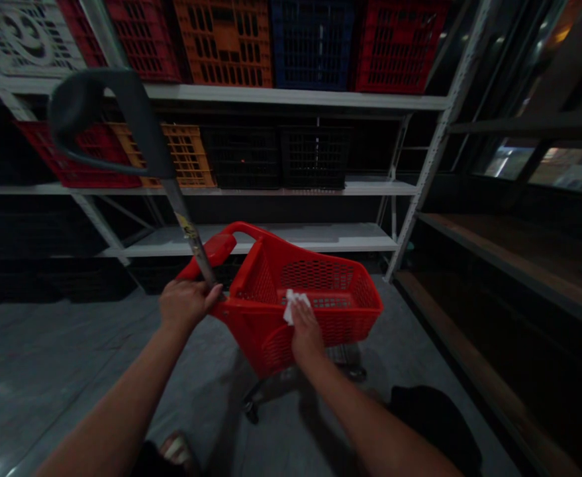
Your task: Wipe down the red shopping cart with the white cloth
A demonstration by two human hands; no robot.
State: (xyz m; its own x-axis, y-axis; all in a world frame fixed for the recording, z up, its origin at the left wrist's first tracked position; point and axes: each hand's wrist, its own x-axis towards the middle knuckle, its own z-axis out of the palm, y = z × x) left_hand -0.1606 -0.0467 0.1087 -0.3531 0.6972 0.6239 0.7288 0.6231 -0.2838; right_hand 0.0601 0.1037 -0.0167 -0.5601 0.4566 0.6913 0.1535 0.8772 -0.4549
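- We're looking down a dim aisle here: a grey floor (47, 351) with a soft sheen runs beneath everything, and white steel shelving (271, 97) fills the view ahead.
- Up on that shelving we've got slotted plastic crates: an orange crate (224, 46), a blue crate (312, 46) and a red crate (397, 50) along the top, with black crates (275, 156) a level lower.
- Over on our right, a wooden shelf (499, 258) runs along in deep shadow.
- Dead centre now, a red plastic trolley basket (271, 351) on small black castors (251, 412), its walls punched with rows of little holes. Its long axis runs roughly across our view, away to the right of the handle.
- Rising from its left end, a long trolley handle (186, 228) climbs past us: a bare metal pole topped with a dark, looped plastic grip.
- There's the left hand (187, 305), wrapped around the pole just above the basket, fingers (208, 298) curled tightly and holding firm.
- And the right hand (306, 331) is on the basket's near rim, fingers (303, 319) stretched out over a cloth. They press down on it, but we can't tell whether they're actually gripping it.
- That white cloth (293, 306) is small and crumpled, lying directly under the right fingertips, its length slanting up the rim. The right hand is touching it; the left hand is well off to its left.
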